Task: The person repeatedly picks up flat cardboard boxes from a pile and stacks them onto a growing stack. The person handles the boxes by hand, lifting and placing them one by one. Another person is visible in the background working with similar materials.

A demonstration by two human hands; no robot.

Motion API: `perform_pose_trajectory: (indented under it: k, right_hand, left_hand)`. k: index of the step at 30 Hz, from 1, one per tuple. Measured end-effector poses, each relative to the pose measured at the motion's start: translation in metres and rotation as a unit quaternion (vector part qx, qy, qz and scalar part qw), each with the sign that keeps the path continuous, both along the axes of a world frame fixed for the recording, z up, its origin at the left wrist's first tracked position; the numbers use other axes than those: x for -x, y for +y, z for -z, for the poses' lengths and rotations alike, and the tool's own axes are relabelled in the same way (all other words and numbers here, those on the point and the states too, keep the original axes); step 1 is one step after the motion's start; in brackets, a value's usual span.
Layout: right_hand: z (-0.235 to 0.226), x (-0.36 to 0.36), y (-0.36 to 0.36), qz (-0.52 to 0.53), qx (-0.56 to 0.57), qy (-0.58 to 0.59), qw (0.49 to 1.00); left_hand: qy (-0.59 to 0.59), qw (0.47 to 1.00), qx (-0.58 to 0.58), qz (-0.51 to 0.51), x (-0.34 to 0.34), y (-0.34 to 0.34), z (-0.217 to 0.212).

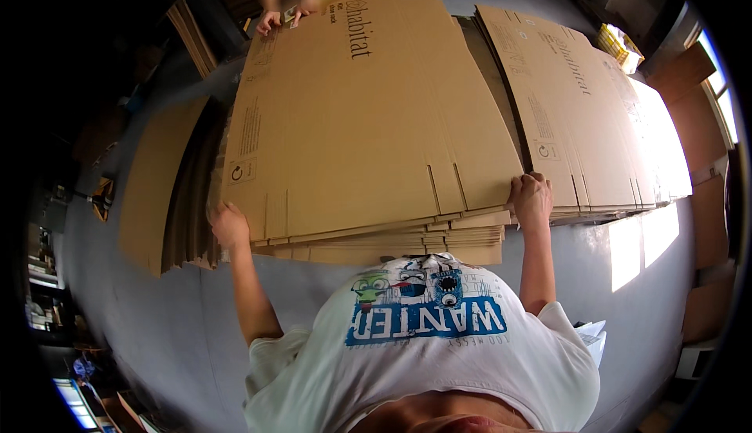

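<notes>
A large flattened cardboard box, brown with dark print and slots cut in its near edge, lies in front of me on top of a stack. My left hand is closed on its near left corner, fingers partly hidden at the edge. At the near right corner, my right hand grips the same box, knuckles up. Under it, the stacked flattened boxes show their near edges, set at a slight angle to the top one. Across the far left end, another person's hands rest at the box's edge.
A second stack of flattened boxes lies close on the right. Cardboard sheets lean at the left, and more brown panels stand farther back. A yellow-and-white checked bag sits at the far right. Grey floor surrounds the stacks.
</notes>
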State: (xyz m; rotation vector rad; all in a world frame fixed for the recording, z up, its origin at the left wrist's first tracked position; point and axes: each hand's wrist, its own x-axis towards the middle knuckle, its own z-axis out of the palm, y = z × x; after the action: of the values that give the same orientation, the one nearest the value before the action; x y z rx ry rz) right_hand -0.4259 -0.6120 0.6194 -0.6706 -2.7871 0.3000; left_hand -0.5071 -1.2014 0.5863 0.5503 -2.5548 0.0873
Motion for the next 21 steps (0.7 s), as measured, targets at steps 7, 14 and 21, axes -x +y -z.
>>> perform_pose_trajectory:
  k: [7, 14, 21]
  right_hand:
    - [0.008, 0.0, -0.006, 0.013, -0.041, 0.036, 0.998]
    - [0.004, 0.008, 0.011, 0.013, 0.066, 0.078, 0.995]
    - [0.026, 0.012, 0.031, 0.054, 0.379, 0.141, 0.913]
  left_hand:
    - [0.021, 1.0, -0.013, -0.002, -0.001, 0.002, -0.003]
    - [0.059, 0.998, 0.02, 0.007, -0.004, 0.001, 0.001]
    - [0.039, 0.999, -0.007, -0.007, -0.001, 0.004, -0.002]
